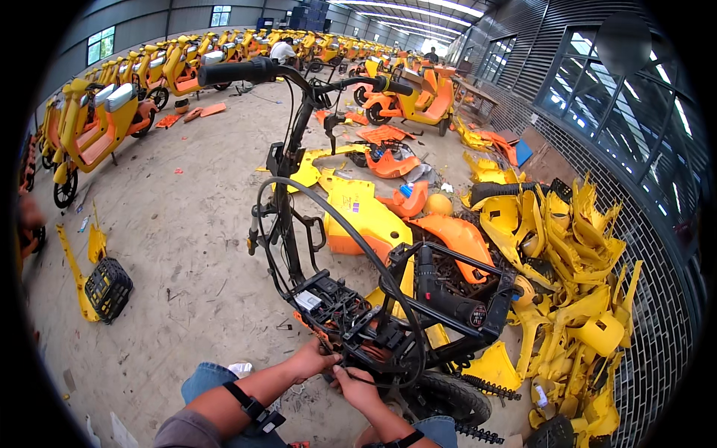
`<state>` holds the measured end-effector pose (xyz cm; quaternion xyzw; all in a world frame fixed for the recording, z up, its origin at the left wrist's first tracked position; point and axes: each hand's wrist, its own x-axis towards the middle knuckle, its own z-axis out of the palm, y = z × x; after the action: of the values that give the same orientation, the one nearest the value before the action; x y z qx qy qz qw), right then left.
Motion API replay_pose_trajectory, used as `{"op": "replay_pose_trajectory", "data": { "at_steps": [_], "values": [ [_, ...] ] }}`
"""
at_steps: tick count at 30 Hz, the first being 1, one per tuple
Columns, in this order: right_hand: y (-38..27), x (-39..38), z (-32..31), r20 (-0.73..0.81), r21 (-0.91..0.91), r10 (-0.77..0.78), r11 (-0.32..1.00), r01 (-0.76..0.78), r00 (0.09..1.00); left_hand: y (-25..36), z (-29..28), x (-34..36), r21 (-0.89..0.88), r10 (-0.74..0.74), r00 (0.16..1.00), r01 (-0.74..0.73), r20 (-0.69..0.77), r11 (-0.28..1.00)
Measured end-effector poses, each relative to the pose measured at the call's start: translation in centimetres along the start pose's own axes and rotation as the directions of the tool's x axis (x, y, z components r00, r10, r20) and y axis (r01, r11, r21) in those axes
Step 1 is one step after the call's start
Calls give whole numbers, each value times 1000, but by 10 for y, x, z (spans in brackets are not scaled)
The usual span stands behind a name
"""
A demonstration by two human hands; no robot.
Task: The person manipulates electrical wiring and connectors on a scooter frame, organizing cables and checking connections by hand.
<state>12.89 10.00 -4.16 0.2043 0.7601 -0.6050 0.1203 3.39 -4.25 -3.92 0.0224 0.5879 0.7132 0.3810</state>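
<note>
Hands (312,361), two, at one bare scooter frame (340,308)

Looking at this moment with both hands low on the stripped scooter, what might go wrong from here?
The drill lies among the bars at the rear of the stripped scooter; a jolt might make it slip.

The black cable arches loosely over the frame and could snag.

The left hand and right hand work close together beside exposed metal and wiring, so a slip might scrape fingers.
</note>
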Motion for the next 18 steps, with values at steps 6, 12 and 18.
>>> {"op": "replay_pose_trajectory", "data": {
  "at_steps": [6, 12, 18],
  "values": [
    [19, 20, -2, 11, -84, 68, 994, -67, 998, 1, -6, 12, 13, -63, 997, 63, 51, 998],
    [-8, 28, -7, -46, -207, 84, 974, -92, 995, 7, -4, 25, -24, -106, 994, 106, -6, 994],
    [-4, 44, -11, -111, -243, 8, 969, -35, 994, -22, -14, 59, -12, 4, 1000, -4, -3, 1000]
  ]
}}
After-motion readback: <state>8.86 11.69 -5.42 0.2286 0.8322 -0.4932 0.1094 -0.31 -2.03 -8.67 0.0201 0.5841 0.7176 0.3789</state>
